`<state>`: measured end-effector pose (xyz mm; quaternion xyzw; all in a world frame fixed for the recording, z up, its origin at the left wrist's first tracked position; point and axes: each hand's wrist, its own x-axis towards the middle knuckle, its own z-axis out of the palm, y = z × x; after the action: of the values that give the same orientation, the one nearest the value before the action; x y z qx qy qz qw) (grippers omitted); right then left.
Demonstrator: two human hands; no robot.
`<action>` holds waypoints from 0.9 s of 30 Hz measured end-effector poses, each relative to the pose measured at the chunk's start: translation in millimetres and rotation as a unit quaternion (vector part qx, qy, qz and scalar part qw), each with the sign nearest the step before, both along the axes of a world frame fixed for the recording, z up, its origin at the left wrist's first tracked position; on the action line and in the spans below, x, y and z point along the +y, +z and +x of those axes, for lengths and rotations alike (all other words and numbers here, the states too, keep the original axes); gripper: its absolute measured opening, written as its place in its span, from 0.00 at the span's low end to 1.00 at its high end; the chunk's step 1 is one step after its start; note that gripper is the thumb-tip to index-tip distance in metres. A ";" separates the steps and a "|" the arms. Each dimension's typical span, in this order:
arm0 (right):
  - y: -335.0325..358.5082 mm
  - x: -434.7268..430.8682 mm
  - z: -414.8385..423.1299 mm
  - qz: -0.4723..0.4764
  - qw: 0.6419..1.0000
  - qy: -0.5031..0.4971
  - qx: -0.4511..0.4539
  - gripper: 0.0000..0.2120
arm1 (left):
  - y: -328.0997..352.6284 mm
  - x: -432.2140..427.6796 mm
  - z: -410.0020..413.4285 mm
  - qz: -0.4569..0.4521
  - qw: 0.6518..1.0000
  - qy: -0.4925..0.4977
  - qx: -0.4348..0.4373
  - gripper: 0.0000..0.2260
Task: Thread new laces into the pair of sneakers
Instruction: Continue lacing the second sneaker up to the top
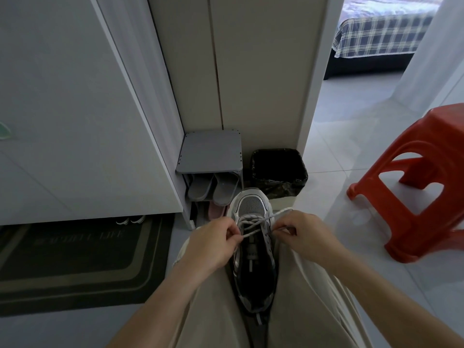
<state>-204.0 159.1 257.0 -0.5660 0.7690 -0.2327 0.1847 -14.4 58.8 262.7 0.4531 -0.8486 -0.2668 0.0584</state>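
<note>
Pinching the lace (252, 219) on both sides: left hand (213, 244) has finger and thumb clamped on one strand at the sneaker's left edge, right hand (303, 234) is closed on the other strand at the right edge. The right fingertips are tucked under the hand, so the exact contact there is hard to make out.

The sneaker (251, 205) sits wedged between the thighs, toe pointing away, heel towards the person. Its lower sides are hidden by the trousers (301, 310). Can't tell which eyelets are threaded; only a couple of crossings show near the toe. A second sneaker isn't identifiable; a pale edge under the left wrist is too hidden to call.

Lace: round white cord, dark-flecked. Sneaker: grey mesh toe, white rubber rim, glossy silver side panels, dark tongue and inside. Trousers: loose beige cloth, creased.

Beyond the toe:
- grey shoe rack (209, 151), flat top, grey slippers (213, 188) on a shelf, pink ones below mostly hidden
- square bin (278, 172) with a crinkled black bag

Left: white cabinet door (75, 109), and under its bottom edge only the toes of white shoes (130, 219) show. Dark doormat (75, 259), lettering unreadable.

Right: red moulded plastic stool (414, 184), cut off by the frame. Glossy pale floor tiles (339, 151). Through the doorway, a bed (384, 28) with a plaid cover, partly visible.
</note>
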 end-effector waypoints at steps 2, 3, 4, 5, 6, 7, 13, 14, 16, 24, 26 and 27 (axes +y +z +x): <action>0.6 -1.1 1.3 0.006 1.000 0.010 0.011 0.03 | 3.9 -1.6 -2.7 -0.072 0.997 0.013 -0.005 0.03; 0.8 -1.8 2.0 0.007 1.000 0.015 0.016 0.03 | 4.5 -1.9 -4.3 -0.104 0.994 0.018 -0.002 0.02; 1.0 -2.4 2.9 0.002 1.000 0.020 0.020 0.03 | 4.5 -0.8 -6.0 -0.127 0.992 0.017 0.007 0.03; 0.9 -3.3 3.6 -0.005 0.999 0.026 0.024 0.03 | 3.9 1.5 -8.1 -0.141 0.990 0.006 0.017 0.04; 0.9 -4.2 4.0 -0.014 0.999 0.031 0.029 0.03 | 2.5 4.9 -10.5 -0.147 0.989 -0.013 0.027 0.05; 1.1 -5.0 4.0 -0.020 0.999 0.033 0.034 0.03 | 1.1 9.0 -13.7 -0.148 0.988 -0.038 0.032 0.05; 5.4 -3.1 7.7 -0.033 0.999 0.032 0.021 0.04 | -14.9 21.9 -25.7 -0.089 0.995 -0.047 0.020 0.12; 5.6 -2.8 8.2 -0.033 0.999 0.029 0.018 0.04 | -18.1 22.7 -26.8 -0.073 0.996 -0.032 0.037 0.12; 5.2 -2.6 7.2 -0.025 0.999 0.014 0.015 0.04 | -25.3 25.8 -29.4 -0.048 0.997 -0.009 0.067 0.12; -6.1 -4.5 13.3 -0.012 0.998 -0.016 0.065 0.05 | -36.3 30.9 -36.6 -0.011 0.994 0.020 0.110 0.11; -6.7 -4.2 12.7 0.004 0.998 -0.010 0.059 0.07 | -35.1 30.3 -38.0 -0.002 0.993 0.030 0.116 0.09; -7.7 -3.8 12.1 0.007 0.999 -0.004 0.051 0.07 | -35.1 30.2 -39.1 -0.001 0.992 0.036 0.123 0.08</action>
<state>-191.9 155.3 249.3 -0.5729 0.7812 -0.1984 0.1485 -53.5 89.0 227.6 0.4467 -0.8187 -0.3170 0.1726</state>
